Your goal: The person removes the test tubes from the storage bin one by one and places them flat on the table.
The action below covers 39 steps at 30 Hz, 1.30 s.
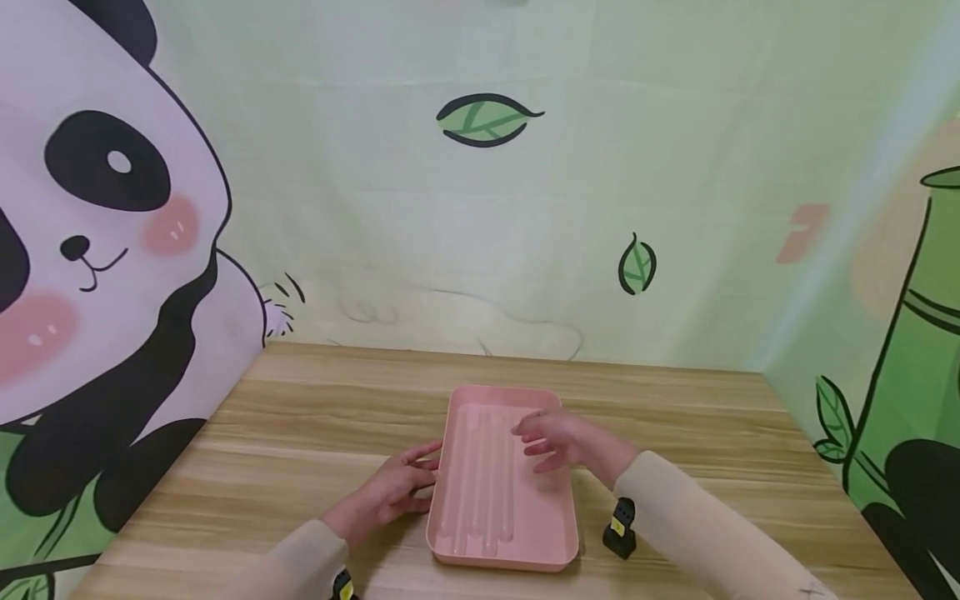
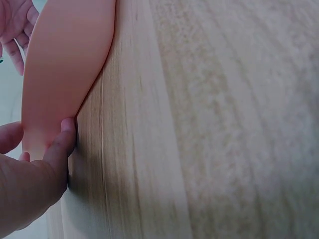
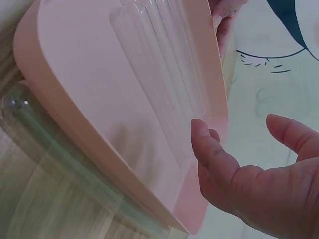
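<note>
Present in the scene: one pink tray (image 1: pixel 543 517); inner clear tubes (image 1: pixel 491 483), at least four, overlapping outlines precluding an exact count; one outer clear tube (image 3: pixel 67 144); two hands (image 1: pixel 566 437); two black wrist devices (image 1: pixel 621 533); one tabletop (image 1: pixel 337 417); one printed panda (image 1: pixel 202 312); two detached printed leaves (image 1: pixel 486 122).

Tabletop (image 1: pixel 675 433): below left grip (image 1: pixel 393 490) and right grip (image 1: pixel 566 437). Printed backdrop (image 1: pixel 360 208): beyond both. Panda print (image 1: pixel 112 237): left of left grip. Bamboo print (image 1: pixel 922 367): right of right grip.
</note>
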### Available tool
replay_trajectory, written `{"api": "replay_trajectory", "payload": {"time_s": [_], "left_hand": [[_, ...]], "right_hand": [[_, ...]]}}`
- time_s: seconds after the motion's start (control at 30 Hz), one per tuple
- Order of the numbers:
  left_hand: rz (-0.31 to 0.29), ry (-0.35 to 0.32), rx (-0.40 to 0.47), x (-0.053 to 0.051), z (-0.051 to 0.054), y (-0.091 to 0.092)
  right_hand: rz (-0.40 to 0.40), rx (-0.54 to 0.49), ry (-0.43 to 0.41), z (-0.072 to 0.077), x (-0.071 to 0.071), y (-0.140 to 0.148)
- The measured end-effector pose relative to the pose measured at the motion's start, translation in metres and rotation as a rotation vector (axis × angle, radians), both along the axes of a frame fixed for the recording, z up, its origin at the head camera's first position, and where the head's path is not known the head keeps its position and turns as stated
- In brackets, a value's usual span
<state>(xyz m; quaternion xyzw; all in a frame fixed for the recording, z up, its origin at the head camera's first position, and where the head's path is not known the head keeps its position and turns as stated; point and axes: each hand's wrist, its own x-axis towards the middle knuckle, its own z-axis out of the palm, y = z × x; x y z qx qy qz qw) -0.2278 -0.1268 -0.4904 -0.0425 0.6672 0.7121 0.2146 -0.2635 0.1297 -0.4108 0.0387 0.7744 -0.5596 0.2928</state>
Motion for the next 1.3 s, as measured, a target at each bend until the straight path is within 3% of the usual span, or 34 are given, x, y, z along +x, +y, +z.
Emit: {"api": "replay_trajectory", "payload": {"time_s": [0.37,0.73,0.97,1.3], "left_hand": [[-0.002,-0.006,-0.007,-0.002,0.000,-0.001],[-0.040,0.021,0.021,0.000,0.000,-0.002],[-0.032,0.014,0.019,0.001,0.000,-0.001],[-0.025,0.003,0.014,0.002,0.002,-0.001]], "right_hand": [[-0.116,-0.022,-0.054,-0.010,-0.009,-0.007],[-0.209,0.007,-0.083,-0.022,-0.017,-0.015],[-0.271,0.025,-0.093,-0.029,-0.018,-0.017],[-0.249,-0.010,-0.089,-0.036,-0.013,-0.020]]}}
